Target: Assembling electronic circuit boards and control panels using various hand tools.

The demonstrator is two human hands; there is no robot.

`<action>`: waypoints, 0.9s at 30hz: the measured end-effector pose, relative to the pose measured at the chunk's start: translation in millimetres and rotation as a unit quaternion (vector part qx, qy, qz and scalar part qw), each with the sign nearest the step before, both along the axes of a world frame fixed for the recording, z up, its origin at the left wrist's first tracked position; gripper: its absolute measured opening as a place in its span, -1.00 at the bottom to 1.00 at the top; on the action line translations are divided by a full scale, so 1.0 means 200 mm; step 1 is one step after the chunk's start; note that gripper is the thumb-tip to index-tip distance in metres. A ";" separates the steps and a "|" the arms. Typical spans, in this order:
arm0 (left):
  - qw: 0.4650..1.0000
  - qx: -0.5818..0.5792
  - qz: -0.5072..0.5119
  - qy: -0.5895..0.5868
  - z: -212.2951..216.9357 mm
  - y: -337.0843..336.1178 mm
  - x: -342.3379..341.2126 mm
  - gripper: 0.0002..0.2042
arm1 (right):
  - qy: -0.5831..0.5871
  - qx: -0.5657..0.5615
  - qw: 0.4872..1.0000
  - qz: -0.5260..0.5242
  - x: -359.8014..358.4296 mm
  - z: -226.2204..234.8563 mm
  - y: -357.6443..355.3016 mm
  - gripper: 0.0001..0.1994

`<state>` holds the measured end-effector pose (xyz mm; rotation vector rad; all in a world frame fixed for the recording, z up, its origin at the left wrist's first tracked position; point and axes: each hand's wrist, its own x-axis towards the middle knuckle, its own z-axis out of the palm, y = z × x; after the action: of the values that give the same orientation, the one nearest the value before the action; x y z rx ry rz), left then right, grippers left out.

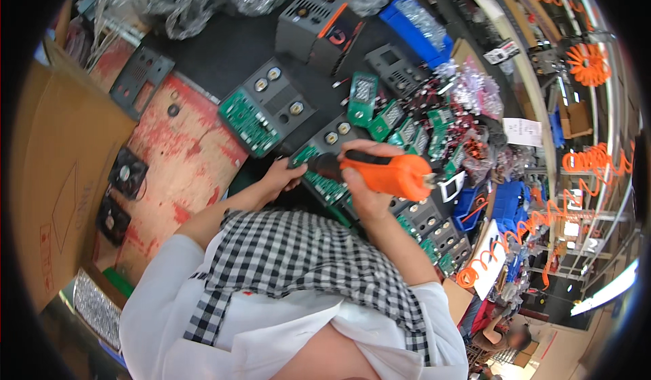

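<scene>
My right hand is wrapped round an orange power screwdriver, which lies nearly level with its black nose pointing left. At that nose is my left hand, its thumb and fingers drawn together; what they pinch is too small to make out. Below both hands lies a green circuit board on a dark grey panel with round metal sockets. The tool and my hands partly cover it. Just beyond my left hand lies a similar grey panel carrying a green circuit board.
Several green modules and bundled wires lie to the right, near blue bins. A grey metal housing stands at the back. At left are two black fans and a cardboard box. Orange coiled hoses hang right.
</scene>
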<state>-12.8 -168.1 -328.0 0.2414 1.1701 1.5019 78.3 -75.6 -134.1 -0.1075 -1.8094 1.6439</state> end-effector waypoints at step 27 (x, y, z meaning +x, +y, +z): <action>0.986 -0.008 -0.097 -0.136 0.04 -0.17 -0.07 -0.82 | 0.065 0.021 0.997 0.031 0.10 0.19 -0.11 -0.61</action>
<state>-27.2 -201.4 -320.1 0.1308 0.9123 1.3075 98.3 -98.5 -96.1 0.0728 -1.7632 1.6161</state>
